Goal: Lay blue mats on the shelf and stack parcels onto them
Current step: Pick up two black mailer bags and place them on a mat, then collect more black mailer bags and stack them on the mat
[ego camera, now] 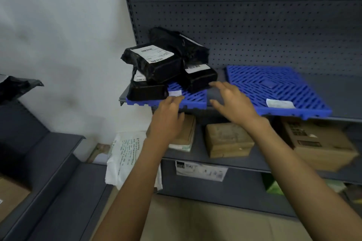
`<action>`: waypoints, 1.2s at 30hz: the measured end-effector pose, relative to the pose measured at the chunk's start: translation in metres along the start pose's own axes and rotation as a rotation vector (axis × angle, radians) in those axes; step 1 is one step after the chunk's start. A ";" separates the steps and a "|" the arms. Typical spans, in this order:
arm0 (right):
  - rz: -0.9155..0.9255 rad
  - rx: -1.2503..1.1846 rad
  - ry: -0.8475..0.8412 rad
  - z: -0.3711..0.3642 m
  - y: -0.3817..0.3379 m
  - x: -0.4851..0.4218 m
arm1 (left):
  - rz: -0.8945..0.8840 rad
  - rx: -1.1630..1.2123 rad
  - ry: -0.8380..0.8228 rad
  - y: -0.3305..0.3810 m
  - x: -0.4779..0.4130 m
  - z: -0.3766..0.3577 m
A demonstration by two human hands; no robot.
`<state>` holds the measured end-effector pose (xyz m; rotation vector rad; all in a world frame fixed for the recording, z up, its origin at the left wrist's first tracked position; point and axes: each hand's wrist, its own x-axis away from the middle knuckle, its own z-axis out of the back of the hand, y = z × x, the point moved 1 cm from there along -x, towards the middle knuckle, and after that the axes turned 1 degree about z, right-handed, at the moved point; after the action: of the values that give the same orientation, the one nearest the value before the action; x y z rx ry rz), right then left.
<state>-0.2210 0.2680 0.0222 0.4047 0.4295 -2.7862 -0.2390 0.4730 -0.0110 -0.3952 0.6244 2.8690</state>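
Observation:
Two blue slatted mats lie on the grey shelf [340,92]. The left mat [193,97] carries a pile of several black parcels [156,64] with white labels. The right mat [274,86] is bare except for a small white sticker. My left hand [166,121] hovers at the front edge of the left mat with fingers loosely curled and nothing in it. My right hand [233,101] is spread open between the two mats, just in front of the nearest black parcel [199,78], holding nothing.
The lower shelf holds brown cardboard boxes [227,139] and a larger carton [319,143] at right. A white plastic parcel [125,158] leans at the lower left. Another grey shelf unit [39,162] stands at left with a black bag on top. A pegboard back panel rises behind.

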 end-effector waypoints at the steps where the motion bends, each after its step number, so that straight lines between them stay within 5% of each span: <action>1: -0.017 0.022 -0.003 0.000 0.005 0.011 | -0.009 -0.018 -0.026 0.005 0.003 -0.004; 17: -0.340 0.152 -0.038 0.064 0.128 0.184 | -0.333 -0.047 -0.168 0.186 0.036 -0.083; 36: -0.932 0.306 0.001 0.228 0.324 0.598 | -0.878 0.125 -0.411 0.603 0.241 -0.226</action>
<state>-0.7166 -0.2472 -0.0378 0.3180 0.2100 -3.7843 -0.5554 -0.1362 -0.0503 -0.0243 0.4042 1.9708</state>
